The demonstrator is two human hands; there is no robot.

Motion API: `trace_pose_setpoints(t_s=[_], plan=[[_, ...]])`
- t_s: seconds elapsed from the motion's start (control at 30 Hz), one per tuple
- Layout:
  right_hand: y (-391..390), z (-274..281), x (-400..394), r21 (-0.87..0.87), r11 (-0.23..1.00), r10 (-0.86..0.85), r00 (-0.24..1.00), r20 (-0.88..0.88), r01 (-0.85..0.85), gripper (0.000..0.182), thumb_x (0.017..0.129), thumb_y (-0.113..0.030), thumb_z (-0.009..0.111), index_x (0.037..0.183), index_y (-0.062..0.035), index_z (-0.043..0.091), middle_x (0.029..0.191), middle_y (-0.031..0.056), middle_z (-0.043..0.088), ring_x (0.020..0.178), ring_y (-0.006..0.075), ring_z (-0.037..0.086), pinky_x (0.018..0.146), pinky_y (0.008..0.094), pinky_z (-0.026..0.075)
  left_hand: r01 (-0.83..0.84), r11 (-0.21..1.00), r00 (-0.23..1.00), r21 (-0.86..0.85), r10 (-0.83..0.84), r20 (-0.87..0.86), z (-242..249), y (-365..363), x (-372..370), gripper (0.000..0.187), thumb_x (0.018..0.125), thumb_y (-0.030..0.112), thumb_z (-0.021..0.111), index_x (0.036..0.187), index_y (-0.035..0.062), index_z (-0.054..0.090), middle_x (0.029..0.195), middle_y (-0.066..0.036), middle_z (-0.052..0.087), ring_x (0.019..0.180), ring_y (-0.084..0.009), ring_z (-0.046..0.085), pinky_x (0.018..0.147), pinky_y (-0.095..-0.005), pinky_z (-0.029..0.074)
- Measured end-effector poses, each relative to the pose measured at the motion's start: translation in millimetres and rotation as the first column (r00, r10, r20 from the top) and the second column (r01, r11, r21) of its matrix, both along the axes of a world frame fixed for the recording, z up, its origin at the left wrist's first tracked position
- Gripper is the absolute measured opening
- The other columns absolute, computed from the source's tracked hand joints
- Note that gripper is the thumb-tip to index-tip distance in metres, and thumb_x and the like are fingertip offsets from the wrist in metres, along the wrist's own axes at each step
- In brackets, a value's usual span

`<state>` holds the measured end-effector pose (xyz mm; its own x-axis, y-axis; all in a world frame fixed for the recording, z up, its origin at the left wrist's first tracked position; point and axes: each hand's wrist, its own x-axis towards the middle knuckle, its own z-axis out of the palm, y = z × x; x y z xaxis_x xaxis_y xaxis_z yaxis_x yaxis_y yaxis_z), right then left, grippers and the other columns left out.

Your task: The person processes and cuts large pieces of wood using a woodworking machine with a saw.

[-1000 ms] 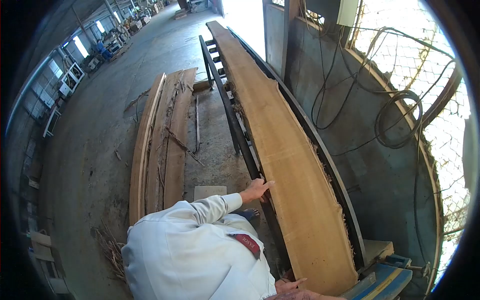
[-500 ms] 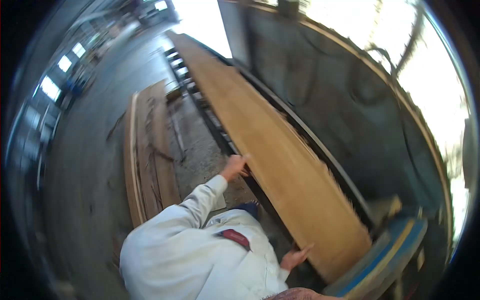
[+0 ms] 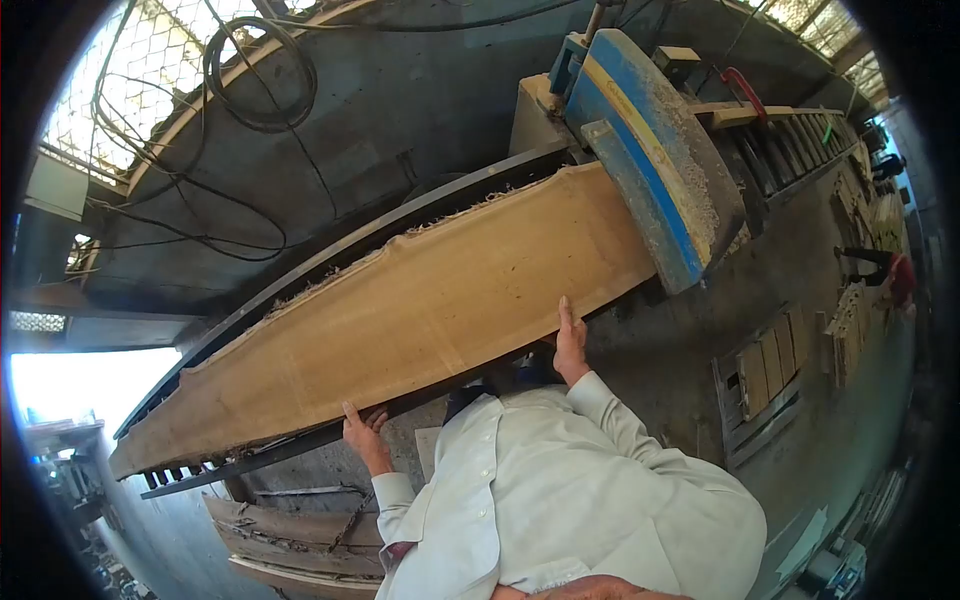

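A long, wide wooden slab with a rough, splintered far edge lies on a dark roller bed in front of me. My left hand grips its near edge around the middle of its length. Farther right, my right hand holds the same edge, thumb over the top face and the other fingers hidden below. The slab's right end reaches a blue machine guard with a yellow stripe and sawdust on it.
A grey wall with a coiled black cable stands behind the bed. Rough planks lie on the floor at lower left, and a stack of boards at right. Slatted rollers continue beyond the guard. Another person is at far right.
My view has swung right toward the blue guard. Both hands stay on the slab's near edge; the guard and the floor to its right now show more fully.
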<state>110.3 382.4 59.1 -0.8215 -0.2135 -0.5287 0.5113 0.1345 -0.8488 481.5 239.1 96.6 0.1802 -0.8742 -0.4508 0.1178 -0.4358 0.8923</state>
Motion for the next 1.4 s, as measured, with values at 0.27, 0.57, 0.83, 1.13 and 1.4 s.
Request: trace_pose_setpoints(t_s=[0.27,0.57,0.83,1.13,1.4], plan=[[11.6,-28.1,-2.4,-0.085,0.996,-0.003,1.0,0.006,0.003,0.066,0.091,-0.054,0.062,0.12,0.0056,0.06,0.118,0.0136,0.064,0.106,0.0219,0.058,0.091,0.0344,0.045,0.081,0.997,0.997,0.004,-0.081,0.005,-1.9,1.9,11.1,0.053,0.098,0.047,0.051,0.112,-0.0043,0.055,0.095,-0.019,0.067,0.074,-0.0288,0.069,0.059,-0.0331,0.06],[8.3,-4.2,-9.1,-0.101,0.995,0.011,0.986,-0.169,-0.028,0.064,0.092,-0.052,0.061,0.122,0.004,0.059,0.113,0.0079,0.066,0.1,0.0148,0.062,0.085,0.0318,0.049,0.253,0.958,0.968,0.138,-0.249,-0.043,-6.8,-3.8,8.2,0.065,0.094,0.057,0.055,0.118,-0.0036,0.056,0.099,-0.016,0.064,0.082,-0.0272,0.065,0.07,-0.0323,0.055],[51.7,28.0,-4.9,-0.297,0.905,0.332,0.942,0.049,-0.304,0.059,0.093,-0.054,0.058,0.115,0.0004,0.062,0.113,0.0098,0.066,0.095,0.0183,0.067,0.084,0.0334,0.054,0.46,0.88,0.833,0.113,-0.473,0.287,-27.1,-24.5,36.4,0.08,0.088,0.055,0.062,0.142,0.0015,0.038,0.116,-0.022,0.061,0.102,-0.0372,0.063,0.084,-0.0395,0.053],[287.4,-80.5,-44.0,0.246,0.836,0.537,0.823,-0.183,-0.491,0.049,0.096,-0.046,0.058,0.123,-0.0053,0.06,0.116,0.0091,0.066,0.104,0.0253,0.064,0.089,0.0366,0.051,0.299,0.94,0.907,0.164,-0.334,0.258,3.7,49.3,-80.0,0.048,0.095,0.047,0.054,0.103,-0.0006,0.058,0.08,-0.011,0.061,0.07,-0.026,0.063,0.066,-0.0388,0.055],[559.5,-235.3,50.0,0.377,0.686,0.379,0.748,0.545,-0.622,0.069,0.091,-0.064,0.048,0.118,-0.0029,0.065,0.12,0.0148,0.066,0.093,0.0364,0.065,0.086,0.0455,0.049,0.675,0.731,0.235,-0.095,-0.092,0.968,20.7,106.9,-245.2,0.05,0.094,0.045,0.057,0.102,-0.0034,0.059,0.099,-0.021,0.063,0.091,-0.0338,0.062,0.08,-0.0436,0.048]])
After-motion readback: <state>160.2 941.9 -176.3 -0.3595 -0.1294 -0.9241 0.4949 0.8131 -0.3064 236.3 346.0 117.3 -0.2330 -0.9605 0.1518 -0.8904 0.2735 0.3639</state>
